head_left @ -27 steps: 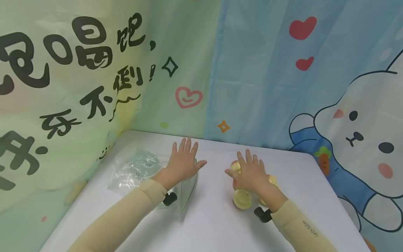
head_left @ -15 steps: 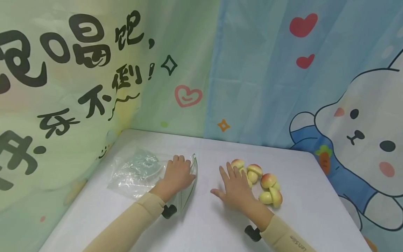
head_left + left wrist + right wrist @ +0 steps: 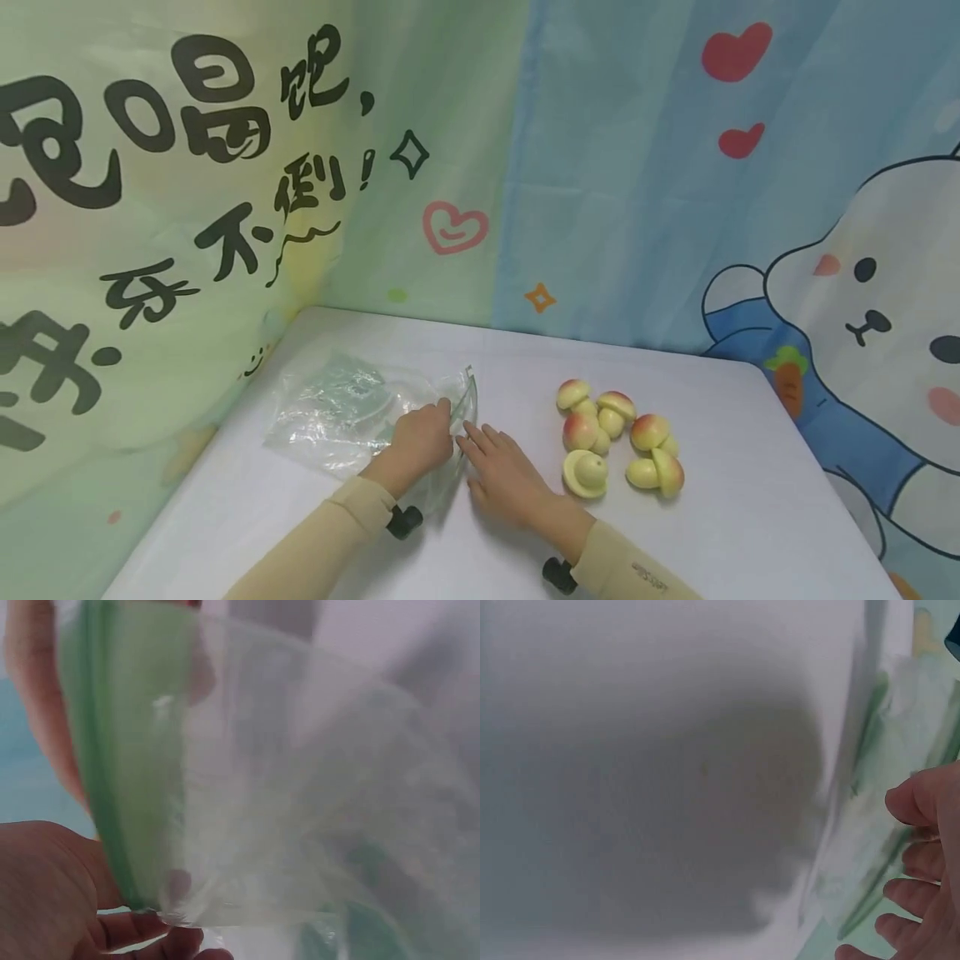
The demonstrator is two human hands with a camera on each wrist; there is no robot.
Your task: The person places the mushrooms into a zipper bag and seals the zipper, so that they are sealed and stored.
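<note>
A clear zip bag (image 3: pixel 322 417) lies flat and crinkled on the white table, its green-edged mouth toward the right. My left hand (image 3: pixel 423 437) grips that mouth edge with curled fingers; in the left wrist view the green zip strip (image 3: pixel 139 750) stands raised, with fingers beside it. My right hand (image 3: pixel 506 475) reaches in from the right, its fairly straight fingertips at the same edge. The right wrist view has these fingers (image 3: pixel 911 896) loosely bent next to the bag's green strips, pinching nothing that I can make out. Whether they touch the plastic is unclear.
Several yellow mushroom-shaped pieces with reddish caps sit to the right of my right hand, among them an upturned one (image 3: pixel 586 473) and a pair (image 3: pixel 660 472). A printed curtain (image 3: pixel 600 208) hangs behind the table (image 3: pixel 720 542).
Both hands were spread flat, the right over the mushroom pieces. My left hand has drawn back and curled onto the bag's mouth; my right hand has moved left to the bag, uncovering the pieces.
</note>
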